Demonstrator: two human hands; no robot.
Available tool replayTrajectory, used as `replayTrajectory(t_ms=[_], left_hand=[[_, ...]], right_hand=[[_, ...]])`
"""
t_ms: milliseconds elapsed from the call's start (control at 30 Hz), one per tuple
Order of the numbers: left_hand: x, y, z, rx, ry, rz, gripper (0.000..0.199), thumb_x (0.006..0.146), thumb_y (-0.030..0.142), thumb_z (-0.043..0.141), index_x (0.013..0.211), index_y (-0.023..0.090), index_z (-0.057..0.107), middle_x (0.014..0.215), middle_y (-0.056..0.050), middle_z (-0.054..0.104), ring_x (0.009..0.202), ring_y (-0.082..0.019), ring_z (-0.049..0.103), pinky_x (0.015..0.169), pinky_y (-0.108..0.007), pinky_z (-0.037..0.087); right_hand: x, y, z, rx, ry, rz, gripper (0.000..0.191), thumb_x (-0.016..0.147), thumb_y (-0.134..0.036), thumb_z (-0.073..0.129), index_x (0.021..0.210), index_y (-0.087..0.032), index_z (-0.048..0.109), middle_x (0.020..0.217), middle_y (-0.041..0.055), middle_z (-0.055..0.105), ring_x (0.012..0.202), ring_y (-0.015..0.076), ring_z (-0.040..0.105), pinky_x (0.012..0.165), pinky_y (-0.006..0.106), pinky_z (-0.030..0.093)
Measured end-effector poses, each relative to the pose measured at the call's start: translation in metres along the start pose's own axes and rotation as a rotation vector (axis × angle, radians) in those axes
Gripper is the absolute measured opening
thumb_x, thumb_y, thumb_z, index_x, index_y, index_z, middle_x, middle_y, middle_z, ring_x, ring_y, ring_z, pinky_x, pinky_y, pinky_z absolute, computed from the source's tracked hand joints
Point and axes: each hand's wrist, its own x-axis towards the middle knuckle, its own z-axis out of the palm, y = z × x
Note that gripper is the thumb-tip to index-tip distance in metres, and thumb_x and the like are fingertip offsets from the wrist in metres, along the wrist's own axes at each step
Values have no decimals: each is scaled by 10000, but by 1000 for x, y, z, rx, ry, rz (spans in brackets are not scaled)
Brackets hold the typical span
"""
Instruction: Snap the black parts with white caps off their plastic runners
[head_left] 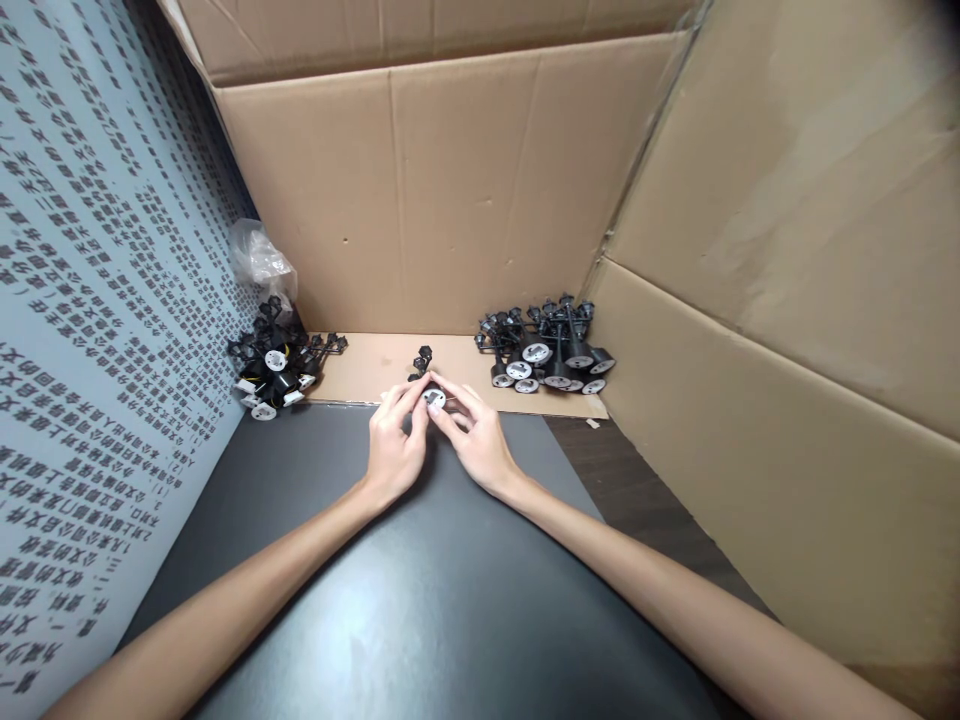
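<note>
Miniature street lamp (425, 354): black lantern heads, round white base (434, 399); held at the far edge of the smooth dark mat (300, 570), pinched between the fingertips of left hand (396, 437) and right hand (481, 440), which hide its post. Left heap (281, 384), right heap (559, 345): similar lamps, tangled, individual parts indistinct. Crumpled clear plastic bag (262, 258). Creased cardboard panel (450, 190), cut off above.

A model lamp (434, 398) was in the grip of the left hand (396, 440) and the right hand (478, 440), between a left pile of lamps (276, 385) and a right pile of lamps (557, 372). The right pile lay on a cardboard strip (375, 370) before the back panel (450, 200). Behind the left pile was a plastic bag (262, 258). Nearer lay a mat (360, 610) on the tabletop (637, 480).
</note>
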Motion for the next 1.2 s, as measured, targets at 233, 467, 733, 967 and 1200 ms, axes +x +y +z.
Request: replayTrajectory(t_ms=[233, 467, 733, 967, 1200], left_hand=[[-1, 0, 0, 10, -14, 26, 343, 974, 254, 474, 1284, 232, 617, 1122, -74, 660, 1029, -170, 625, 948, -329, 476], [-1, -2, -1, 76, -7, 101, 352, 968, 212, 472, 1294, 226, 606, 1142, -76, 660, 1020, -167, 633, 932, -324, 501], [1, -2, -1, 105, -9, 133, 344, 968, 200, 470, 1281, 221, 611, 1121, -68, 664, 1009, -157, 634, 933, -312, 508], [1, -1, -2, 57, -61, 106, 374, 952, 218, 505, 1319, 227, 576, 1166, -72, 631, 1005, -155, 633, 919, -312, 520], [0, -3, -4, 112, -64, 145, 407, 939, 170, 493, 1329, 251, 575, 1125, -60, 638, 1034, -169, 621, 936, -336, 517]], right_hand=[[-1, 5, -1, -69, 27, -44, 463, 884, -390, 632, 1321, -240, 609, 1132, 88, 630, 961, 182, 655, 901, 327, 549], [-1, 4, -2, -41, 36, -45, 464, 883, -411, 633, 1312, -236, 620, 1169, 92, 645, 989, 190, 655, 930, 335, 543], [-1, 8, -3, 9, 30, -23, 471, 898, -462, 603, 1316, -246, 617, 1220, 91, 625, 1045, 203, 661, 960, 340, 538], [-1, 6, -2, 2, 61, -29, 459, 893, -470, 605, 1284, -232, 636, 1247, 102, 621, 1058, 207, 648, 939, 336, 549], [-1, 8, -2, -41, 61, -29, 425, 898, -442, 594, 1250, -207, 637, 1160, 110, 661, 1001, 206, 653, 913, 345, 551]])
